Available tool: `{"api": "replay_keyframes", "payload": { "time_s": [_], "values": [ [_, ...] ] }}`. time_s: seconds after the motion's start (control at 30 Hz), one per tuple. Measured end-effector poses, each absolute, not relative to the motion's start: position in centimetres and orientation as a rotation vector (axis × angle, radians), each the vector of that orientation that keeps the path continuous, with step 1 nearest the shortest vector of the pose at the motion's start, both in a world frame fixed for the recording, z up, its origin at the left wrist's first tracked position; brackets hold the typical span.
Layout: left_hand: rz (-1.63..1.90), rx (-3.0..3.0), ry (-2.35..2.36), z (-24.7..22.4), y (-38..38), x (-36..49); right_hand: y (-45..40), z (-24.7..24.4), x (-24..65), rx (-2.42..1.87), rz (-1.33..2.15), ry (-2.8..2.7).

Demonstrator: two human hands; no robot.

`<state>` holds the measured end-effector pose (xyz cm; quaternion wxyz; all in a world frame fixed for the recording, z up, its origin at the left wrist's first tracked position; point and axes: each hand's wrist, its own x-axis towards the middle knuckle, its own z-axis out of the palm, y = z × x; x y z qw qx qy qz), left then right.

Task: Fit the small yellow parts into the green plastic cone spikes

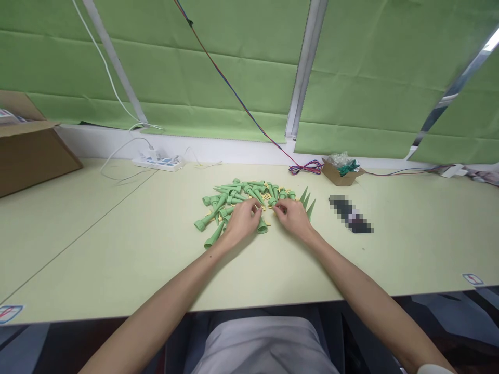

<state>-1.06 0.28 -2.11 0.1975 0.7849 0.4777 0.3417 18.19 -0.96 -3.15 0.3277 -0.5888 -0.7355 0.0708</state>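
Note:
Many green plastic cones (213, 237) with wide capped ends lie in a loose pile on the pale table (261, 275). Small yellow pieces (266, 197) are scattered among them. At the pile's near side, my left hand (245, 218) has its thumb and fingers closed over a green cone (262, 226); what it grips is too small to make out. A short distance to the right, my right hand (292, 215) pinches with its fingertips beside a green cap, the held thing being unclear. Green spikes (307, 201) stick out beyond my right hand.
A small cardboard box (340, 176) with plastic and green material stands behind right, near bundled wires (306, 167). A pixelated dark object (351, 214) lies right. A power strip (159, 163) and large carton (35, 156) are at left.

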Motion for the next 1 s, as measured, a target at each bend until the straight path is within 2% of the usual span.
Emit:
{"api": "replay_keyframes", "payload": {
  "time_s": [0.33, 1.0],
  "values": [
    [0.907, 2.209, 1.320, -2.03, 0.04, -0.85, -1.76, -2.33, 17.52, -1.858, 0.068, -2.158],
    [0.882, 2.262, 1.300, -2.31, -0.08, -0.71, -1.68, -2.59, 17.42, -1.902, 0.060, -2.208]
  ]
}}
